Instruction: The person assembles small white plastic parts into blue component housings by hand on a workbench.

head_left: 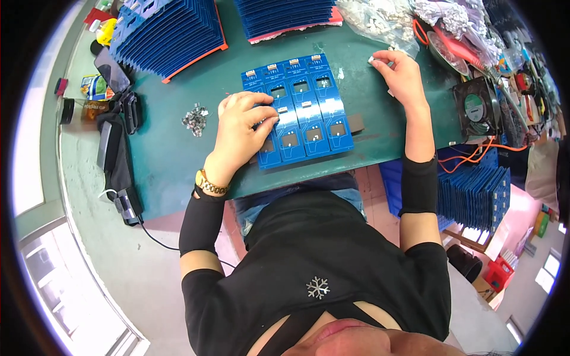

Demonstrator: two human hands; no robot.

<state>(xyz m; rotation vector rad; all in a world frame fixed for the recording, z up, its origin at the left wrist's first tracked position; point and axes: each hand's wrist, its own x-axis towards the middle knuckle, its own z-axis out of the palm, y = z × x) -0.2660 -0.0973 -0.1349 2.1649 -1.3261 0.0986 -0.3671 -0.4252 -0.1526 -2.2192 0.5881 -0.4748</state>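
Note:
A panel of blue circuit boards [300, 127] lies on the green table in front of me, with small white connectors [306, 104] along its top edge and across its middle. My left hand [243, 121] rests over the panel's left side, fingers curled and thumb close to the forefinger. Whatever lies between those fingertips is hidden. To the right of the panel, my right hand [401, 77] is raised over the table, thumb and forefinger pinched on a small white part [371, 60], too small to make out well. A little pile of small metal-legged components [195, 120] lies left of my left hand.
Stacks of blue boards [169, 38] stand at the back in orange-edged racks. A clear bag of white parts [380, 24] lies back right, near a small black fan [475, 107]. Black devices and a cable [116, 148] line the left edge. More boards [475, 199] stand low right.

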